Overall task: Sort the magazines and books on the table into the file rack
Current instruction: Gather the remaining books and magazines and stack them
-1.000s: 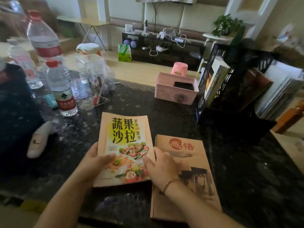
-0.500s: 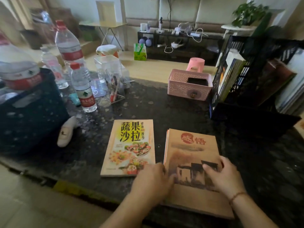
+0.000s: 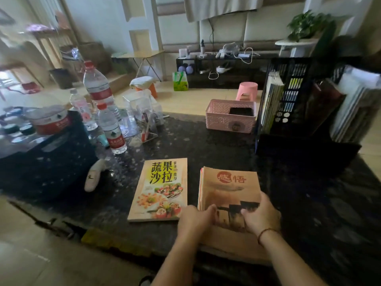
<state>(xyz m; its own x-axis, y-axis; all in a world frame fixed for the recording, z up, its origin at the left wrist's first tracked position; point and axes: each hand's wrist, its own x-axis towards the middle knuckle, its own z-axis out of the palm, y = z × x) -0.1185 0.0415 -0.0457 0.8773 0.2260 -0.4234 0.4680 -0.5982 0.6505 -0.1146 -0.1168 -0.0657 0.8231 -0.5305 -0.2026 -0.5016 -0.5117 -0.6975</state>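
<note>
1. The brown book [image 3: 228, 188] lay at the near edge of the dark stone table [image 3: 216, 145], on top of a small stack whose page edges showed at its left side.
2. The left hand [image 3: 195, 220] gripped the lower left edge of the brown book, the thumb on the cover and the fingers curled at the side of the stack.
3. The right hand [image 3: 261, 217] held the right edge of the same book, the fingers bent over the cover; a thin red cord was around the wrist.
4. The salad cookbook [image 3: 159, 189] lay flat just beside the stack, on its left, and no hand touched it.
5. The black file rack [image 3: 288, 100] stood at the far right of the table, well apart from the two books, and already had several books and magazines upright in its compartments.
6. A pink basket [image 3: 231, 117] stood just left of the rack.
7. Some water bottles [image 3: 112, 131] stood at the far left, near a dark crate [image 3: 47, 162].
8. A small white object [image 3: 93, 176] lay beside the crate.
</note>
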